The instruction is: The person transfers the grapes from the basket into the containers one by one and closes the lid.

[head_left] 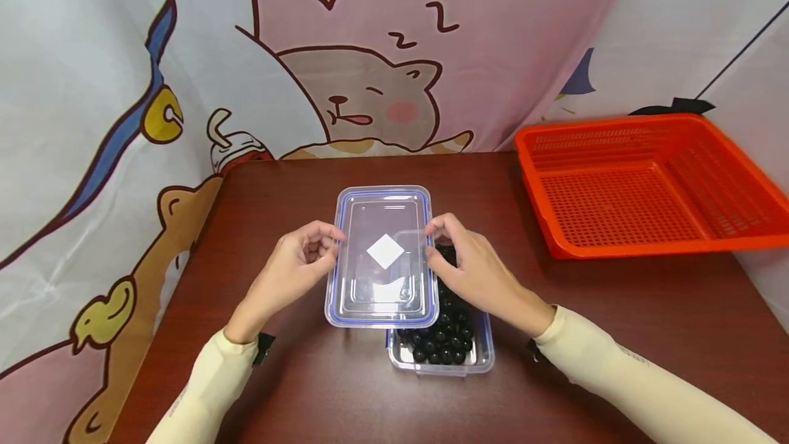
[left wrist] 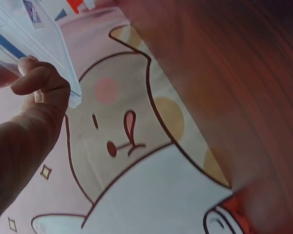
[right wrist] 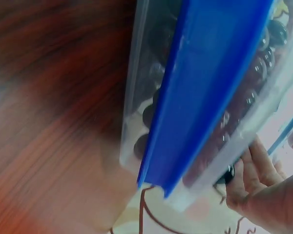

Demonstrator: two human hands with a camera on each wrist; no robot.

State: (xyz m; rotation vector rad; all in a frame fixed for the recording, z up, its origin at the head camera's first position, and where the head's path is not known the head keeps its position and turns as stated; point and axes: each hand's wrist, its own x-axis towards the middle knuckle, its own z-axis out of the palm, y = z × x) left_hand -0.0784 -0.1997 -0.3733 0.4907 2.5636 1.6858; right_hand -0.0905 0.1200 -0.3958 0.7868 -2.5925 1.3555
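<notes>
A clear plastic lid [head_left: 370, 293] with a blue seal line and a white diamond sticker [head_left: 385, 251] is held up between both hands. My left hand [head_left: 294, 260] pinches its left edge, thumb below and fingertips above. At the right edge, my right hand [head_left: 470, 267] pinches it likewise. Behind and below the lid stands a clear plastic box [head_left: 485, 351] with many shiny black balls [head_left: 440, 344], partly hidden by lid and right hand. Close up in the right wrist view, a blue clip flap [right wrist: 205, 83] hangs along the box's side.
An orange-red perforated basket [head_left: 548, 225] stands at the back right of the brown wooden table [head_left: 271, 211]. A cartoon-printed curtain [head_left: 493, 33] hangs behind and around the table.
</notes>
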